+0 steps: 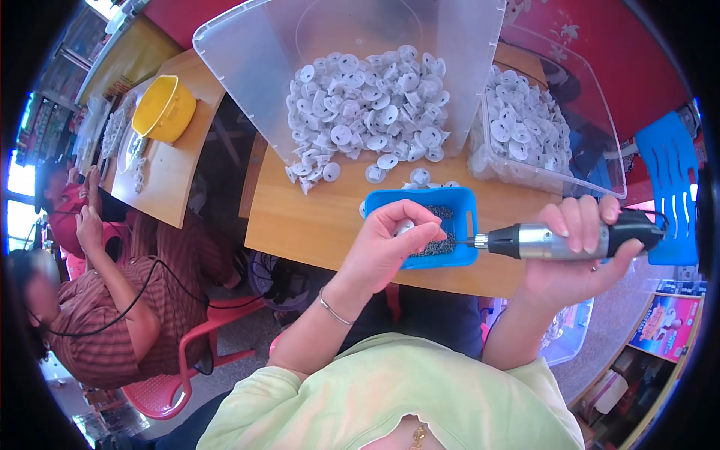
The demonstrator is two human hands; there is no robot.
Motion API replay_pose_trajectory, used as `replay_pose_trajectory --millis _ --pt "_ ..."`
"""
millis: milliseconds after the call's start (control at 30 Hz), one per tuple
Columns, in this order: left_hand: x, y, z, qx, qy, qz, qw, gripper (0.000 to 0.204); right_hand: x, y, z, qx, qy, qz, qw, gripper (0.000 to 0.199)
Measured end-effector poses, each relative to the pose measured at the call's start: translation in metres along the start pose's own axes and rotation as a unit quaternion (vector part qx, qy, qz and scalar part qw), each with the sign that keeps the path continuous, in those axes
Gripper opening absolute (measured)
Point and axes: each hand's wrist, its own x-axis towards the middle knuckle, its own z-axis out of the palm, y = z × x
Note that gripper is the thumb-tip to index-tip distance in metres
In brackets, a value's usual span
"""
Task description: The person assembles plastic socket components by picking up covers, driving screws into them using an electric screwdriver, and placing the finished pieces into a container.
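Note:
In my right hand (574,262) lies an electric screwdriver (534,241) with a silver and black body, my fingers wrapped round it. Its bit points left toward my left hand (382,244). My left hand's fingers are pinched on a small white plastic part (403,226), mostly hidden by the fingers. The bit's tip ends close to these fingertips; whether it touches the part I cannot tell. Both hands are at a blue plastic tray (469,201), the left one over it. Small dark metal screws (442,246) lie inside the tray.
White round plastic parts (367,112) are heaped in a tipped clear bin (247,60) and spill onto the wooden table (300,232). Another clear bin (592,169) of such parts stands right. A yellow basket (166,112) and seated people (127,315) are left.

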Motion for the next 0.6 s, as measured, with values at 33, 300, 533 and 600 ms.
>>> replay_pose_trajectory --millis 33,300,533,600 --pt "0.0 -0.002 0.002 0.0 0.0 -0.001 1.0 0.003 0.0 -0.003 0.004 0.005 -0.006 -0.013 1.0 0.031" --pt "-0.001 -0.013 0.025 -0.279 0.028 -0.114 0.953 0.014 -0.009 0.0 0.018 -0.055 -0.061 -0.085 0.993 0.036" --pt "-0.001 -0.014 0.033 -0.286 0.041 -0.129 0.949 0.015 -0.012 0.008 0.012 -0.086 -0.12 -0.131 0.98 0.044" --pt "-0.001 -0.015 0.032 -0.296 0.039 -0.127 0.946 0.015 -0.013 0.01 0.014 -0.097 -0.119 -0.138 0.979 0.044"
